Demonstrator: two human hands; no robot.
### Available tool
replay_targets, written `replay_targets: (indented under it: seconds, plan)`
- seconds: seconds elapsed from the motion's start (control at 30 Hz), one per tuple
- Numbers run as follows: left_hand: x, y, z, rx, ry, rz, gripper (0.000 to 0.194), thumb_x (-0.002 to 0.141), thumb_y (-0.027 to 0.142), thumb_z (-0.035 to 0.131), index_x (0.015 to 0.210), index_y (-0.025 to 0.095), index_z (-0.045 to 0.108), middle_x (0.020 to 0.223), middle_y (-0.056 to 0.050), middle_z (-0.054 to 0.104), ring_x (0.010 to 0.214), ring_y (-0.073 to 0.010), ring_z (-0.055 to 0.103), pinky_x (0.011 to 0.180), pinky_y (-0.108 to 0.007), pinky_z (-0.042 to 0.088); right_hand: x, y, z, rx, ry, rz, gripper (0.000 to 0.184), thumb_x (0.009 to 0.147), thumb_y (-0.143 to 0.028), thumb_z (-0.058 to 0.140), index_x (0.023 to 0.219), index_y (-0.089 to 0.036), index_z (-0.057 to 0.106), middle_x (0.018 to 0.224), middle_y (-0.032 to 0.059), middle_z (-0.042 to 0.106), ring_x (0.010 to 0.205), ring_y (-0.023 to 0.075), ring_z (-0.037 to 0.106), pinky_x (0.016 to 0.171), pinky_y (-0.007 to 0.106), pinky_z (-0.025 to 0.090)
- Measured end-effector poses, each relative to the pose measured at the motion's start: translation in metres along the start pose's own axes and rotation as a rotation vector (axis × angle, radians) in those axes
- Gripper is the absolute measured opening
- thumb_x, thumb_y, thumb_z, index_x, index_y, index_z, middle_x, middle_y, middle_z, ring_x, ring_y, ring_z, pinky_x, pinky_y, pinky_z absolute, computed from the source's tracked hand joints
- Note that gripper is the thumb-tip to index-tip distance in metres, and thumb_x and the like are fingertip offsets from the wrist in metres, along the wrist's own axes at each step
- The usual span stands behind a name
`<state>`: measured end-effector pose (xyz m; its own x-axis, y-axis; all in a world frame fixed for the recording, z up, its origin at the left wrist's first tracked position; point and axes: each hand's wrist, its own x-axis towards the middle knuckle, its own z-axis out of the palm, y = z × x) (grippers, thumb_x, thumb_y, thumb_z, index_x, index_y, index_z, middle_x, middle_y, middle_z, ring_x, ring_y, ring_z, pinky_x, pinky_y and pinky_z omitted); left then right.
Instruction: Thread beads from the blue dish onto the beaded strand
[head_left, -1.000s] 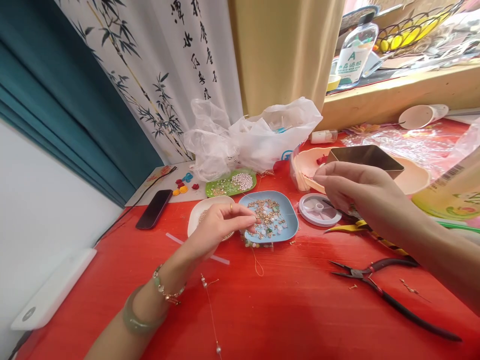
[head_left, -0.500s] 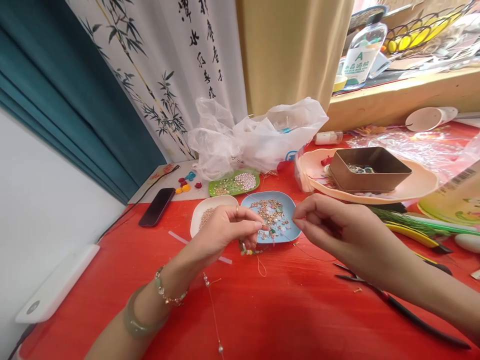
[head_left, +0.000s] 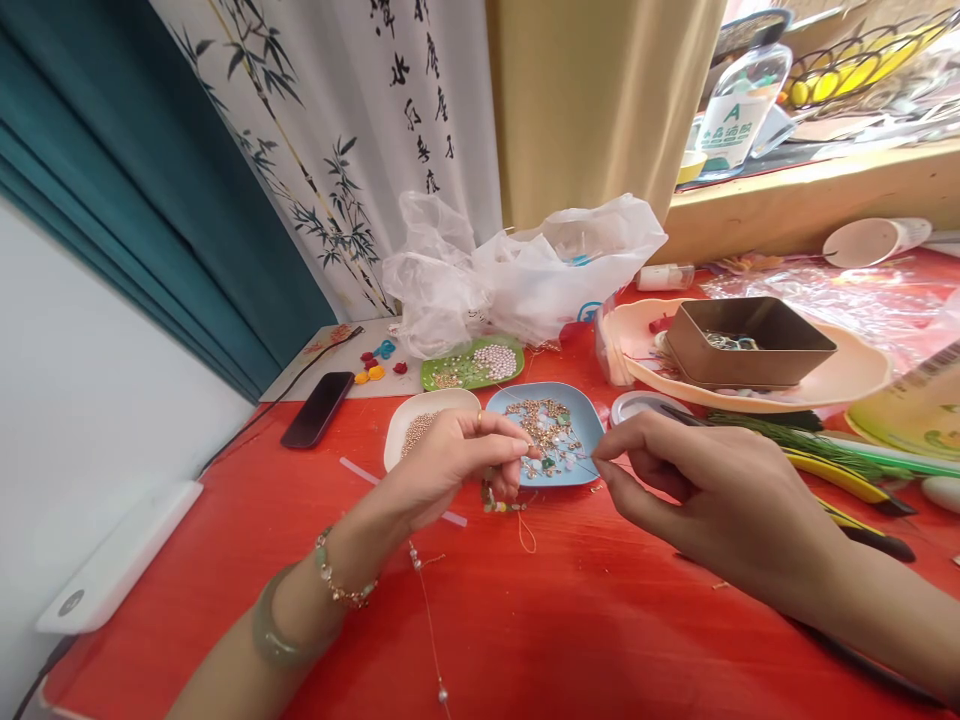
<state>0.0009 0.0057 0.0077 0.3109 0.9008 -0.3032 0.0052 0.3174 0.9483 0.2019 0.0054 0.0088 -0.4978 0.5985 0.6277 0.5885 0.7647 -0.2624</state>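
Note:
My left hand (head_left: 461, 455) is closed in a pinch, with a short string of green and yellow beads (head_left: 501, 505) hanging below its fingers. A loop of orange thread (head_left: 527, 535) dangles under the beads. To the right, my right hand (head_left: 697, 490) pinches a thin thread that runs toward the left fingertips; its exact course is hard to see. Behind both hands lies a blue dish (head_left: 594, 415) of gold, green and pale beads. The left hand partly covers a cream dish (head_left: 397, 415) of small gold beads. A thread with pearls (head_left: 431, 635) rests on the red table.
A green dish (head_left: 469, 370) of beads and a plastic bag (head_left: 570, 260) are behind. The phone (head_left: 317, 410) lies left. On the right are a brown box (head_left: 750, 350) on a peach tray (head_left: 626, 345), yellow-handled tools (head_left: 840, 475) and green stems (head_left: 799, 440).
My right hand has turned and shifted slightly right and down, and it now covers most of the black-handled pliers. The left hand keeps its pinch. The view has shifted a little.

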Motion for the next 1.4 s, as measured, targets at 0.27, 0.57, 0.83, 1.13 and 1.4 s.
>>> replay_targets:
  seconds: [0.27,0.57,0.83,1.13,1.4]
  plan:
    - [0.000,-0.002,-0.002,-0.011,-0.029,-0.003,0.010,0.071,0.022,0.060,0.070,0.013,0.064,0.050,0.002,0.058,0.042,-0.0063,0.052,0.039,-0.016,0.037,0.001,0.000,0.000,0.028,-0.017,0.025,0.008,0.072,-0.012,0.046,0.068,-0.018,0.051,0.047,-0.0094,0.025,0.038,0.0056,0.026,0.039,0.017,0.023]
    - [0.000,0.000,-0.001,-0.021,-0.031,-0.001,0.011,0.070,0.023,0.062,0.071,0.012,0.065,0.054,0.000,0.060,0.046,-0.0066,0.054,0.042,-0.016,0.040,-0.003,0.007,0.004,0.210,-0.057,0.112,0.008,0.076,-0.016,0.047,0.071,-0.019,0.051,0.048,-0.0089,0.025,0.039,0.0066,0.025,0.039,0.019,0.023]
    - [-0.001,-0.001,-0.002,-0.002,-0.070,0.016,0.008,0.070,0.020,0.062,0.070,0.012,0.065,0.054,0.000,0.061,0.046,-0.0073,0.055,0.041,-0.017,0.039,0.003,0.008,-0.002,0.457,-0.215,0.317,0.012,0.079,-0.023,0.047,0.069,-0.019,0.051,0.048,-0.0083,0.024,0.043,0.0077,0.025,0.040,0.021,0.024]
    - [-0.001,-0.001,-0.004,-0.019,-0.102,0.034,0.007,0.071,0.018,0.061,0.070,0.013,0.066,0.055,0.001,0.061,0.047,-0.0062,0.054,0.042,-0.016,0.038,0.005,0.011,0.000,0.508,-0.258,0.349,0.015,0.079,-0.026,0.046,0.068,-0.018,0.053,0.049,-0.0074,0.026,0.044,0.0081,0.027,0.040,0.022,0.023]
    - [0.000,-0.002,-0.004,-0.022,-0.113,0.020,0.008,0.071,0.019,0.060,0.073,0.014,0.067,0.056,0.001,0.061,0.047,-0.0068,0.054,0.042,-0.017,0.039,0.003,0.016,0.001,0.524,-0.288,0.378,0.016,0.079,-0.029,0.047,0.068,-0.018,0.053,0.049,-0.0072,0.028,0.044,0.0083,0.029,0.041,0.021,0.025]
